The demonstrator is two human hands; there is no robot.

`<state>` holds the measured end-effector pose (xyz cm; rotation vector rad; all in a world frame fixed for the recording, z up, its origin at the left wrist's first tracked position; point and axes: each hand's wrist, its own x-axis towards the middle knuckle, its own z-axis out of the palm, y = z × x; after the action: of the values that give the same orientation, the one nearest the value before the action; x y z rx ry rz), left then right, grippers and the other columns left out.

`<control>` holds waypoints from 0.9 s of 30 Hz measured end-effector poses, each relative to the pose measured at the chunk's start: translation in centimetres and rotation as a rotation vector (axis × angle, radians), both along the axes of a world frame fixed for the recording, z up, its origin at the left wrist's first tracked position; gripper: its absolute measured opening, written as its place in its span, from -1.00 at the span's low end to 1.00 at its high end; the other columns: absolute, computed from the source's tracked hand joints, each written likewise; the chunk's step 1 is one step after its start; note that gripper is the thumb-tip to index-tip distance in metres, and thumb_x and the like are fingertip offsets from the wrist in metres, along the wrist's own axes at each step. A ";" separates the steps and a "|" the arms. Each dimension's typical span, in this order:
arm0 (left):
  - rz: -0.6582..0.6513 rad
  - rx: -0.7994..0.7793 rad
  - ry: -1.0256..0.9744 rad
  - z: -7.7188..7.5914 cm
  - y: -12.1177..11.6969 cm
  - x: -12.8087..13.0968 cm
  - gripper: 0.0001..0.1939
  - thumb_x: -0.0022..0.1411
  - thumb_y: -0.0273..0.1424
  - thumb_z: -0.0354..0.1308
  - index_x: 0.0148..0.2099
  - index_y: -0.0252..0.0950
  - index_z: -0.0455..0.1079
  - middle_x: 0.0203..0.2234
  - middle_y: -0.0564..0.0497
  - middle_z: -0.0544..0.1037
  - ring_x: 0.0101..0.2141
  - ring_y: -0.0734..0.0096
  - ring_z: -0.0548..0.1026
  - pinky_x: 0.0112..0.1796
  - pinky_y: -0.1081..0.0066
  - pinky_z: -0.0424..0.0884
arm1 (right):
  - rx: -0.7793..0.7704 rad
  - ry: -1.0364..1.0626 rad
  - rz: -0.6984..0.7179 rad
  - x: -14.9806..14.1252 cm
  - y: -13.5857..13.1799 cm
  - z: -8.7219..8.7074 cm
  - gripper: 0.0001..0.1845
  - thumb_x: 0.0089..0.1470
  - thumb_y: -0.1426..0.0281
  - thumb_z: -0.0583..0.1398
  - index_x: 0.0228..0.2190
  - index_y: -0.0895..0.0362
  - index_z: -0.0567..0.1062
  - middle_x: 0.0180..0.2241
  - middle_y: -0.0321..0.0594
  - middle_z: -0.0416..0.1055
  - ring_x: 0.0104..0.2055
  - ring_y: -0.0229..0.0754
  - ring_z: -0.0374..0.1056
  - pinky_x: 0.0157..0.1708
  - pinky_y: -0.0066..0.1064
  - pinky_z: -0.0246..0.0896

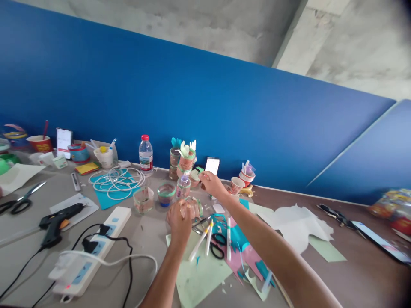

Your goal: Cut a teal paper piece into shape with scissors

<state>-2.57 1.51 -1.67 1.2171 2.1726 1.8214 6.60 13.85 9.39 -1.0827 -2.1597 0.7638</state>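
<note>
My left hand (179, 219) is closed around a clear plastic cup (193, 207) with a green band, held just above the table. My right hand (210, 182) reaches farther back, its fingers pinched near a small cup piece (195, 175) beside a stack of decorated cups with paper leaves (186, 160). Under my arms lie black-handled scissors (215, 244), white glue sticks (205, 239) and teal and pink paper scraps (239, 244) on a pale green sheet (199, 273).
A black glue gun (58, 220), a white power strip (93, 248) with cables, a coiled white cable (117, 182), a water bottle (145, 155), clear cups (143, 200), paper cups (242, 179), grey scissors (19, 201) and white paper (298, 224) lie on the grey table against a blue wall.
</note>
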 end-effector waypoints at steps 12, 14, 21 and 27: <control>-0.108 0.046 0.019 -0.6 0.2 -0.7 -0.60 0.06 -0.30 0.15 -0.02 -0.26 0.36 -0.07 -0.21 0.48 0.03 -0.03 0.37 0.06 -0.06 0.22 | -0.282 0.373 -0.013 10.0 -9.0 -7.1 -0.69 0.08 0.16 0.10 -0.39 0.13 0.49 -0.62 -0.30 0.34 -0.57 -0.22 0.25 -0.53 -0.39 0.20; -0.097 0.016 0.042 -0.7 0.3 -0.9 -0.59 0.04 -0.33 0.17 -0.02 -0.26 0.35 -0.06 -0.23 0.47 0.03 -0.04 0.37 0.06 -0.08 0.23 | -0.273 0.419 -0.006 9.9 -10.0 -7.2 -0.72 0.08 0.20 0.11 -0.37 0.14 0.51 -0.59 -0.31 0.34 -0.54 -0.23 0.25 -0.51 -0.41 0.19; -0.108 -0.037 0.076 -1.2 0.7 -1.3 -0.52 -0.07 -0.46 0.16 -0.01 -0.25 0.34 -0.07 -0.18 0.45 0.07 -0.04 0.34 0.09 -0.07 0.21 | -0.163 0.453 -0.125 10.0 -10.2 -8.6 -0.68 0.11 0.26 0.06 -0.30 0.16 0.54 -0.45 -0.20 0.44 -0.41 -0.17 0.34 -0.40 -0.39 0.24; -0.152 -0.016 -0.141 -0.1 0.4 -0.5 -0.37 -0.02 -0.24 0.26 0.11 -0.25 0.24 0.05 -0.21 0.40 0.07 0.00 0.38 0.07 0.01 0.28 | -0.055 0.494 -0.192 10.5 -10.2 -9.4 -0.75 0.10 0.31 0.09 -0.26 0.13 0.51 -0.36 -0.17 0.46 -0.33 -0.15 0.38 -0.29 -0.36 0.29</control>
<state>-3.02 1.91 -1.80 1.1769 1.9597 1.7682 17.07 3.67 -0.02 -0.9865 -1.6057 0.8952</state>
